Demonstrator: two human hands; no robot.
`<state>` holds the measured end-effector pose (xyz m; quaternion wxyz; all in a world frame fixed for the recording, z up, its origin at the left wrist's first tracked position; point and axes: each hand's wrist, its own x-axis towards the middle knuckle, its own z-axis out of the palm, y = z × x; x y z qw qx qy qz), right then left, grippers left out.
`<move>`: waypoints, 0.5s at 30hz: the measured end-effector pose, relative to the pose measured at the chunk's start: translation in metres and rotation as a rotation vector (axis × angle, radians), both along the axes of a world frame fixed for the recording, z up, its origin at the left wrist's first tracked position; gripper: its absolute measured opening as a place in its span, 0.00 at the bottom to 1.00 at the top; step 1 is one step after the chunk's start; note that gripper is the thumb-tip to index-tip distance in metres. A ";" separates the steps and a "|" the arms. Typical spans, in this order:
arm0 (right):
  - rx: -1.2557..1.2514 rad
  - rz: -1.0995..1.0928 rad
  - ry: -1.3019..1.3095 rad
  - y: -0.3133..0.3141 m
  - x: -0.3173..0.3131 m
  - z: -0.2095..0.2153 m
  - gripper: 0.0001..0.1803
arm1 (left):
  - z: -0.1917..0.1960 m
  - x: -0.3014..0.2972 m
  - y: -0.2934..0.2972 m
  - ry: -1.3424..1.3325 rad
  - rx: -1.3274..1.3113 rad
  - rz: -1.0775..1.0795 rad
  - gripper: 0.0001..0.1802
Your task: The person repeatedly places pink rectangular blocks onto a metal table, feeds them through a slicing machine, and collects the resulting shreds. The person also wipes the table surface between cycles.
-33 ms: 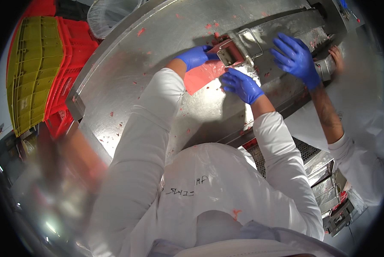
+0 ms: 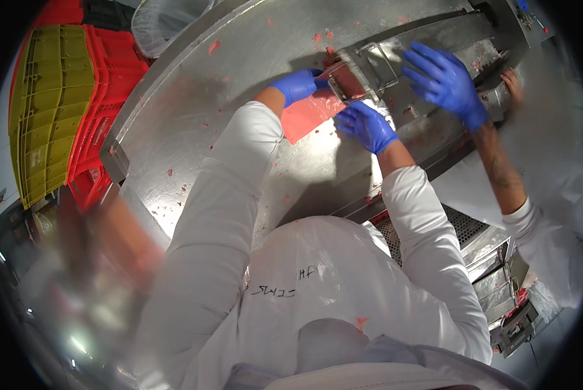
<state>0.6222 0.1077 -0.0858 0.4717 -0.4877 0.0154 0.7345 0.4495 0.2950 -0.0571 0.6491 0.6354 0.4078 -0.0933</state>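
A flat pink sheet-like bag (image 2: 309, 117) lies against the mouth of a square metal spout (image 2: 348, 83) on the steel table. My left hand (image 2: 296, 87), in a blue glove, grips the bag's upper left edge beside the spout; some of its fingertips are hidden. Just below the spout, near the bag's right edge, is my right hand (image 2: 369, 127), also gloved, with loosely bent fingers apart and nothing visible in them. Pink material (image 2: 347, 83) fills the spout's opening. A wire handle (image 2: 383, 67) stands at the spout's right side.
A co-worker's blue-gloved hand (image 2: 444, 84) hovers right of the spout, fingers spread. Pink scraps dot the steel table (image 2: 239, 84). Red crates (image 2: 109, 97) and a yellow crate (image 2: 51, 110) stand at the left. A clear plastic-lined container (image 2: 168, 26) sits beyond the table edge.
The spout's opening, hollow and grey before, now shows pink material. The co-worker's gloved hand has shifted slightly left and up. My own hands have barely moved.
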 end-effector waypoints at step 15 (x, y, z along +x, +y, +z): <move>-0.011 -0.240 0.150 -0.011 -0.147 -0.001 0.24 | 0.030 -0.111 -0.038 -0.042 -0.428 0.149 0.39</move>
